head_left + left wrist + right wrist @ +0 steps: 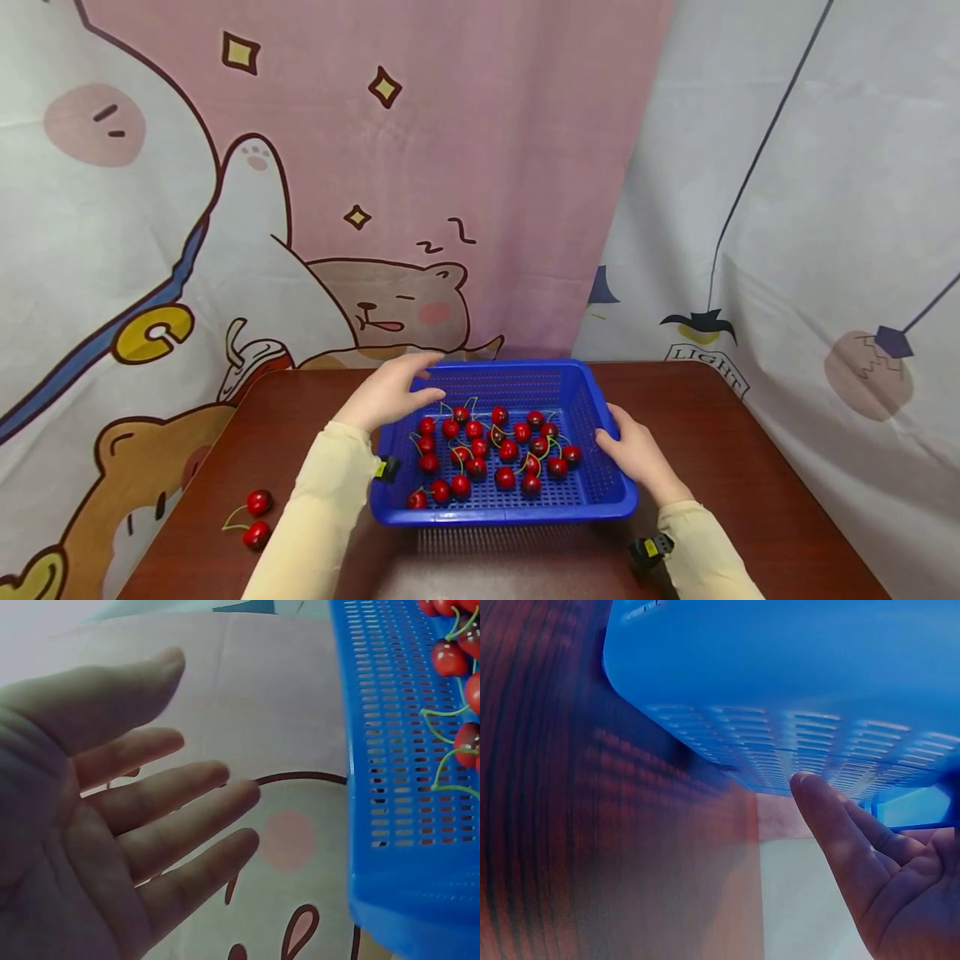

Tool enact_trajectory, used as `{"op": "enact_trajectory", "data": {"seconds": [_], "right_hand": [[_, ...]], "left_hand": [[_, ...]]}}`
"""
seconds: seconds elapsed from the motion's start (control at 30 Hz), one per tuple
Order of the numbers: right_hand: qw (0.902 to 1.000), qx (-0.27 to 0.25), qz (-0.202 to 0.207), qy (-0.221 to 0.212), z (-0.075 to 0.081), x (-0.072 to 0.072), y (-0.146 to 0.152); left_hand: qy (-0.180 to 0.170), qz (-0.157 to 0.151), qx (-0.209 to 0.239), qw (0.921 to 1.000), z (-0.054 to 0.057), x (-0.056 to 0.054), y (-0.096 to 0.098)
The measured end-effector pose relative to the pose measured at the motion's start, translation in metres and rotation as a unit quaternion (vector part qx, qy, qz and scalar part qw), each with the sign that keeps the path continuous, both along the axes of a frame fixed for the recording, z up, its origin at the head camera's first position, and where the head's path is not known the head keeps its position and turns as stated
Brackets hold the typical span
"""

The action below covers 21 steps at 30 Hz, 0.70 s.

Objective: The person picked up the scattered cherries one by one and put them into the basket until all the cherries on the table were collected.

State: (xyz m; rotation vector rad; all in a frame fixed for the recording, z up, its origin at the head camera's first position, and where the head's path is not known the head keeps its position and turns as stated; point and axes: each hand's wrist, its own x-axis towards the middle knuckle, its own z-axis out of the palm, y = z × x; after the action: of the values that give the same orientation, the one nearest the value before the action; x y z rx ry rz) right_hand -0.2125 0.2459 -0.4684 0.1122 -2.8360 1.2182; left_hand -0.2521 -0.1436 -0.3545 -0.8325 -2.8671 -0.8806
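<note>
A blue perforated plastic basket [504,514] holds many red cherries [508,451] with green stems. My left hand [393,390] hovers at its back left corner, fingers loosely extended and holding nothing. In the left wrist view that hand [150,810] has its palm showing, with a gap between the fingertips and the basket's wall [356,825]. My right hand [637,450] grips the right rim, its thumb over the edge. The right wrist view shows the right hand's fingers [829,817] along the basket's outer side; part of that hand is out of frame.
Two cherries [257,535] joined by their stems lie on the brown wooden table [720,450], left of my left forearm. A printed cartoon curtain [517,183] hangs behind the table and along its sides. Both wrists wear small black devices.
</note>
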Motion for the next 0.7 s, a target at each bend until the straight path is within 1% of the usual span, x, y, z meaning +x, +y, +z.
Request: {"op": "enact_trajectory", "data": {"seconds": [0.13,0.27,0.37,0.47,0.7], "right_hand": [[0.9998,0.012,0.001,0.015,0.000,0.000,0.001],[0.9998,0.011,0.002,0.014,0.000,0.000,0.001],[0.9999,0.010,0.002,0.011,0.000,0.000,0.000],[0.9999,0.007,0.001,0.007,0.000,0.000,0.000],[0.9999,0.007,0.000,0.010,-0.003,-0.002,0.001]], "left_hand": [[0.029,0.018,0.014,0.9993,0.003,0.005,-0.010],[0.053,0.034,0.025,0.9977,0.003,0.009,-0.023],[0.060,0.046,0.035,0.9965,0.000,0.012,-0.034],[0.058,0.058,0.040,0.9958,-0.002,0.015,-0.044],[0.046,0.085,0.039,0.9945,-0.011,0.024,-0.064]]}}
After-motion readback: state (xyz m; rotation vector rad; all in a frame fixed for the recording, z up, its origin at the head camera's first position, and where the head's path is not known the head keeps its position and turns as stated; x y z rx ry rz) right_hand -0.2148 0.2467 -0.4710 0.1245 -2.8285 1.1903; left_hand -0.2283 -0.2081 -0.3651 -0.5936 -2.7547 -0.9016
